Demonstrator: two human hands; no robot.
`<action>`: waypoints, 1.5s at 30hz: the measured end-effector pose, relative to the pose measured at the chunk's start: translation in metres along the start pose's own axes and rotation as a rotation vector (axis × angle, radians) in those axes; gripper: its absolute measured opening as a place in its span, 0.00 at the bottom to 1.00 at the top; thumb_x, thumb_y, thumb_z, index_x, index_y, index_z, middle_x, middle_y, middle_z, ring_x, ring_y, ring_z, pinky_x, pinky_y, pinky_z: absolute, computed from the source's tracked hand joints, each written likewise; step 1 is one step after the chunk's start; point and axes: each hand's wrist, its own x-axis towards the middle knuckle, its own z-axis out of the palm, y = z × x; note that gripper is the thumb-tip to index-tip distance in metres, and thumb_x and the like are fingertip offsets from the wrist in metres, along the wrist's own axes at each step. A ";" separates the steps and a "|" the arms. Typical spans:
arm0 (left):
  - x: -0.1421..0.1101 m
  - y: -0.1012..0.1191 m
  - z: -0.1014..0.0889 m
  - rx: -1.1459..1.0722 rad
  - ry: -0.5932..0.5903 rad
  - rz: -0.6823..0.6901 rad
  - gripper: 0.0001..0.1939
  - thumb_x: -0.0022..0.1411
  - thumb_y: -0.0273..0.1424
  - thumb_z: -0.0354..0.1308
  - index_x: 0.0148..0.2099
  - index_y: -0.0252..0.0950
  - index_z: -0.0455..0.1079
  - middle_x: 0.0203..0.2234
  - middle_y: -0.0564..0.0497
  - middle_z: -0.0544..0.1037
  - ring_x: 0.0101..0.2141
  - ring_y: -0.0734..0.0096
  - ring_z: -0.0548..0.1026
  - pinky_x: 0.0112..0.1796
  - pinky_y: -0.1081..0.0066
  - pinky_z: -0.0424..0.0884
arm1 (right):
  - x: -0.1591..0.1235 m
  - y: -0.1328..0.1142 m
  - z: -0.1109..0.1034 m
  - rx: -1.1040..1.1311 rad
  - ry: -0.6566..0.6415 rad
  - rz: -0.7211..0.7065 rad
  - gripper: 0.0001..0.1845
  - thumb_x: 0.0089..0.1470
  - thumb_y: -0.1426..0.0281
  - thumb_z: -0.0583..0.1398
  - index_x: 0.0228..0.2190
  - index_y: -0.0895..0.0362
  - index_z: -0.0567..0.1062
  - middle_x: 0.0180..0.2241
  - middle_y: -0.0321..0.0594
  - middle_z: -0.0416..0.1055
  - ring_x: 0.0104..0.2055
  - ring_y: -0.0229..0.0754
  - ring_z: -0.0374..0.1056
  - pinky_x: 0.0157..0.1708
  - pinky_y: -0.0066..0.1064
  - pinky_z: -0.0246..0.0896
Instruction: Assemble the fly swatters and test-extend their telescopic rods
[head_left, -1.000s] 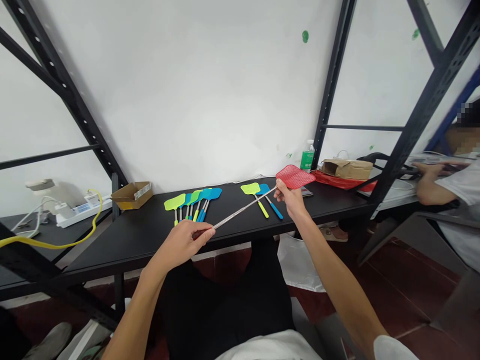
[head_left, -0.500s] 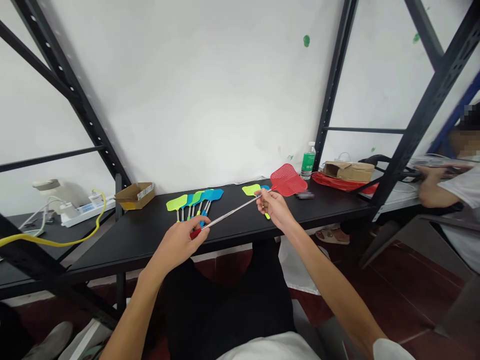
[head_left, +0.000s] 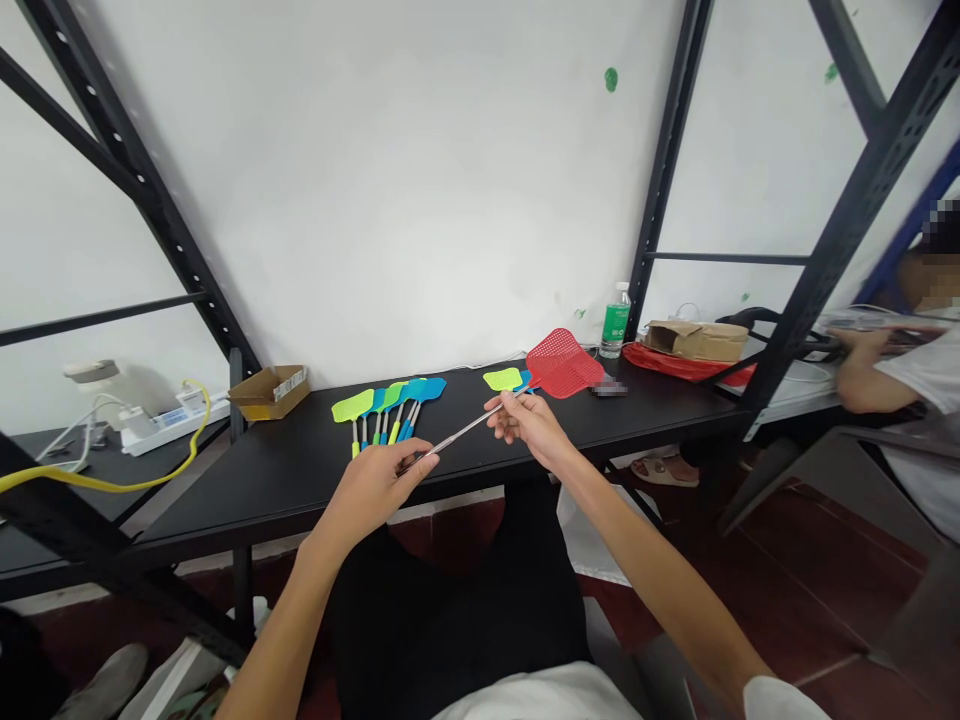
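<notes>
A red fly swatter [head_left: 562,364] with a telescopic metal rod [head_left: 465,433] is held above the black table [head_left: 285,470]. My left hand [head_left: 375,485] is closed around its handle end, which is hidden in the fingers. My right hand [head_left: 529,425] pinches the rod just below the red head. On the table behind lie a fan of several green and blue swatters [head_left: 390,400] and two more, green and blue [head_left: 506,379], partly hidden by the red head.
A small open cardboard box [head_left: 270,390] sits at the table's back left. A water bottle [head_left: 616,322], a flat carton [head_left: 694,340] and red material lie to the right. A power strip with a yellow cable [head_left: 161,415] is on the left. Another person's arm [head_left: 874,385] rests at far right.
My right hand has slid leftward along the rod toward my left hand, and the rod has shortened. The red head has come nearer and lower.
</notes>
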 end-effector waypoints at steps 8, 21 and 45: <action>0.000 0.001 0.000 0.019 -0.026 0.051 0.22 0.70 0.46 0.44 0.41 0.41 0.75 0.23 0.54 0.74 0.24 0.70 0.68 0.27 0.72 0.55 | 0.002 0.004 0.005 0.011 0.073 -0.051 0.25 0.51 0.47 0.63 0.27 0.58 0.79 0.23 0.41 0.74 0.22 0.36 0.68 0.18 0.25 0.55; 0.000 -0.034 -0.017 -0.150 -0.189 0.021 0.24 0.68 0.47 0.43 0.33 0.37 0.71 0.19 0.56 0.59 0.23 0.73 0.58 0.25 0.75 0.55 | 0.015 -0.018 -0.061 0.141 0.386 -0.139 0.24 0.44 0.49 0.68 0.25 0.57 0.74 0.17 0.34 0.66 0.20 0.35 0.63 0.17 0.26 0.52; -0.026 -0.148 -0.052 0.040 0.038 -0.325 0.26 0.58 0.54 0.56 0.44 0.39 0.79 0.31 0.52 0.83 0.33 0.60 0.75 0.35 0.70 0.64 | 0.013 -0.029 -0.136 0.221 0.679 -0.189 0.20 0.50 0.53 0.66 0.25 0.57 0.72 0.17 0.30 0.62 0.20 0.33 0.63 0.18 0.24 0.55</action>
